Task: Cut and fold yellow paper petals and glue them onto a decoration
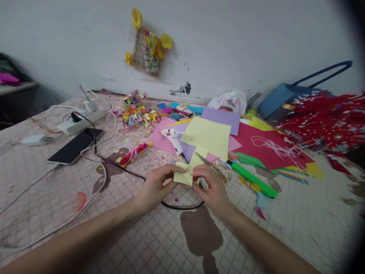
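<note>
Small pale yellow paper (183, 178) spans gap between left hand (156, 184) and right hand (212, 188) over counter (159, 243), roughly square, no clear long axis. Each hand, fingers and thumb nearly closed, pinches its own side of sheet. Scissors (221, 171) lie just beyond right hand, nearer it than left, blades angled far-leftward. Fingertips partly hidden; whether paper joins matching strip (199, 156) behind, cannot tell.
</note>
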`<state>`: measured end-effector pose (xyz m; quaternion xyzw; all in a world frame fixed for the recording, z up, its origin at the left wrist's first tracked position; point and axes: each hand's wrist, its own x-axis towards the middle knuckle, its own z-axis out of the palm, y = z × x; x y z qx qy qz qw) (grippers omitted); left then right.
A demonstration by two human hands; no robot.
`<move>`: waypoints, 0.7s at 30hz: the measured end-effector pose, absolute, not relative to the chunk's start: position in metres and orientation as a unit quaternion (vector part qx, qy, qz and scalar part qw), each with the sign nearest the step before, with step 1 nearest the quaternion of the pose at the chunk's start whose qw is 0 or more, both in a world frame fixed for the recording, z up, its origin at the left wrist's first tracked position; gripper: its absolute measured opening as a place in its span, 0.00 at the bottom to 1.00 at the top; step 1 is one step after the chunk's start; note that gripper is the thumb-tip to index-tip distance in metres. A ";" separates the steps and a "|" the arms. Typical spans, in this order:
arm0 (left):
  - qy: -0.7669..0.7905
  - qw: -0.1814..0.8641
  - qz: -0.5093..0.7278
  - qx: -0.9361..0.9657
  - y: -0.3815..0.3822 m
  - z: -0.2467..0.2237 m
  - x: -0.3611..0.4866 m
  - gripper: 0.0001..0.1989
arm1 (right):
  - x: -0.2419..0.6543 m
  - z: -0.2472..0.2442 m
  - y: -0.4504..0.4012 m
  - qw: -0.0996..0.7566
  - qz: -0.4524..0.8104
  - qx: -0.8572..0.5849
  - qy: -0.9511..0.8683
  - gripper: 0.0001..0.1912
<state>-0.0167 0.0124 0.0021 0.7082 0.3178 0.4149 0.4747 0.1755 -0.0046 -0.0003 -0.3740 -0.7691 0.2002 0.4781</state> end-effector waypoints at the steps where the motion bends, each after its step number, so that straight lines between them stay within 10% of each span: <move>1: 0.317 0.472 0.411 0.712 0.011 0.001 -0.018 0.11 | 0.175 0.000 -0.006 0.478 0.203 -0.373 -0.769 0.11; 21: 0.307 0.611 0.463 0.564 -0.004 0.008 -0.005 0.06 | 0.165 0.005 -0.025 0.512 0.330 -0.437 -0.662 0.03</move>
